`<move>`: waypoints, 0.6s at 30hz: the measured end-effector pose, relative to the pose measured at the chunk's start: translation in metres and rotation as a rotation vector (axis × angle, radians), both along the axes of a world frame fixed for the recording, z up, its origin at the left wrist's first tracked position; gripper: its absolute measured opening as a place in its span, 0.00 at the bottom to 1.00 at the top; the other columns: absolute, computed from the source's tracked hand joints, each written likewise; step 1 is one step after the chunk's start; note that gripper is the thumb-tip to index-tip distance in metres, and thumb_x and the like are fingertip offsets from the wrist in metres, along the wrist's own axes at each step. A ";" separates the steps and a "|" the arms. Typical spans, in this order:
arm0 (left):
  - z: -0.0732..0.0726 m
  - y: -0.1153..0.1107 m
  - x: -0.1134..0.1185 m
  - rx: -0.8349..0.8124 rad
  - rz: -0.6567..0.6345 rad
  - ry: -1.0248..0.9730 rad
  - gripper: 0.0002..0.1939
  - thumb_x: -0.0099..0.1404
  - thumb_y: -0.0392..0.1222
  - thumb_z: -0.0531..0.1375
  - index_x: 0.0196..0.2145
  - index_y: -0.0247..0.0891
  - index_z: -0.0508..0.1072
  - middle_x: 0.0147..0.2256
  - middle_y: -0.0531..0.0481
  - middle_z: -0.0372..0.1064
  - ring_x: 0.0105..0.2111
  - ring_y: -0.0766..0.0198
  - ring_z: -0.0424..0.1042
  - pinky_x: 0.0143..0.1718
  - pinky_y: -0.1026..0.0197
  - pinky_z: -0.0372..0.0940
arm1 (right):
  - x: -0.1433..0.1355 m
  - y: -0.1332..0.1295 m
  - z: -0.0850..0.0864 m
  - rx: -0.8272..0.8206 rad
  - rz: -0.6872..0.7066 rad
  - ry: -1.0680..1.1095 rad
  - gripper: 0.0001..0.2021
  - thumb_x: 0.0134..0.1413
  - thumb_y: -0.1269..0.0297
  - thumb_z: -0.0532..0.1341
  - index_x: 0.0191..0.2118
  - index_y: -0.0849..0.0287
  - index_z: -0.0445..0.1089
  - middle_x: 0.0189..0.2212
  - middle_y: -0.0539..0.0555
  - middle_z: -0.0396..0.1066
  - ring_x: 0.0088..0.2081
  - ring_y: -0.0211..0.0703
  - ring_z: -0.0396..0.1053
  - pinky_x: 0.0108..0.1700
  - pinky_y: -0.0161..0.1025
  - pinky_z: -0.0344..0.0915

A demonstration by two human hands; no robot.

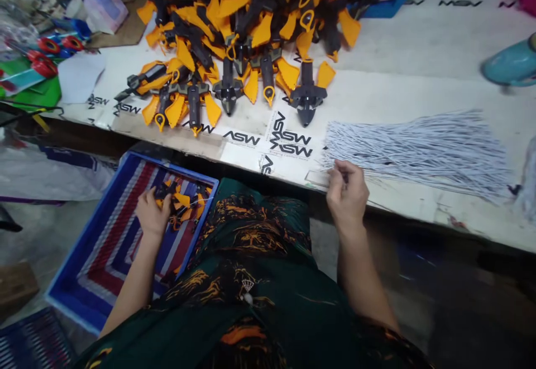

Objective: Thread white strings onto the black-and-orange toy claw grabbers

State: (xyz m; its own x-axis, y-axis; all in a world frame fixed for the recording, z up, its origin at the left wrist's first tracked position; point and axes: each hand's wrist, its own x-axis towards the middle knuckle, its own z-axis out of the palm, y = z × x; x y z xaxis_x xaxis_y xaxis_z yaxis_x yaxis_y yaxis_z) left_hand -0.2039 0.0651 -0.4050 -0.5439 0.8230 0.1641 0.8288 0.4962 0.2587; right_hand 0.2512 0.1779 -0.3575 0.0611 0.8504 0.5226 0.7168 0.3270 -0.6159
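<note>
Orange-black parts [240, 51], pale cords [419, 154] on white-topped bench [402, 51]

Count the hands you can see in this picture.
2. The left hand is at black-and-orange parts in the blue tray; the right hand is at the front edge of the table, beside the white strands. Some fingers are partly hidden.
</note>
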 end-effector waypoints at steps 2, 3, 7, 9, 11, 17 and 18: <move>0.013 0.036 0.013 0.148 -0.143 -0.057 0.22 0.67 0.49 0.57 0.54 0.33 0.68 0.50 0.34 0.69 0.54 0.46 0.68 0.55 0.47 0.64 | -0.016 -0.001 0.006 0.034 0.111 -0.010 0.09 0.66 0.65 0.55 0.47 0.56 0.70 0.39 0.57 0.74 0.41 0.47 0.73 0.45 0.45 0.69; 0.021 0.059 0.021 0.213 -0.188 -0.073 0.21 0.68 0.48 0.56 0.53 0.33 0.68 0.48 0.36 0.70 0.52 0.48 0.68 0.55 0.48 0.64 | -0.023 -0.001 0.010 0.051 0.172 -0.016 0.09 0.66 0.66 0.55 0.46 0.56 0.70 0.39 0.57 0.75 0.41 0.47 0.73 0.45 0.45 0.70; 0.050 0.156 0.054 0.277 -0.287 -0.093 0.25 0.70 0.49 0.59 0.57 0.29 0.66 0.53 0.35 0.67 0.53 0.50 0.66 0.58 0.45 0.60 | -0.048 -0.009 0.022 0.085 0.365 0.017 0.10 0.65 0.70 0.56 0.47 0.53 0.72 0.38 0.56 0.76 0.40 0.46 0.74 0.42 0.46 0.72; 0.058 0.193 0.064 0.277 -0.261 -0.171 0.30 0.67 0.46 0.62 0.60 0.26 0.63 0.55 0.34 0.66 0.56 0.49 0.64 0.60 0.42 0.56 | -0.055 -0.017 0.026 0.094 0.435 0.049 0.12 0.63 0.72 0.57 0.48 0.52 0.72 0.39 0.56 0.76 0.40 0.46 0.75 0.42 0.46 0.73; 0.062 0.214 0.070 0.275 -0.255 -0.264 0.32 0.66 0.47 0.63 0.60 0.23 0.61 0.56 0.36 0.67 0.58 0.50 0.64 0.59 0.43 0.54 | -0.057 -0.027 0.028 0.100 0.474 0.069 0.12 0.62 0.73 0.59 0.48 0.52 0.72 0.39 0.56 0.77 0.40 0.46 0.75 0.41 0.45 0.74; 0.059 0.194 0.102 0.539 -0.226 -0.700 0.17 0.69 0.43 0.58 0.51 0.32 0.63 0.49 0.45 0.70 0.47 0.63 0.69 0.51 0.54 0.60 | -0.045 -0.047 0.027 0.110 0.366 0.178 0.09 0.60 0.74 0.61 0.43 0.54 0.73 0.36 0.54 0.77 0.38 0.44 0.76 0.40 0.43 0.74; 0.058 0.185 0.112 0.557 -0.230 -0.754 0.14 0.72 0.44 0.55 0.51 0.34 0.62 0.48 0.45 0.70 0.44 0.64 0.69 0.46 0.56 0.63 | -0.043 -0.048 0.026 0.106 0.338 0.224 0.08 0.60 0.74 0.61 0.42 0.54 0.73 0.35 0.53 0.76 0.37 0.43 0.75 0.40 0.42 0.73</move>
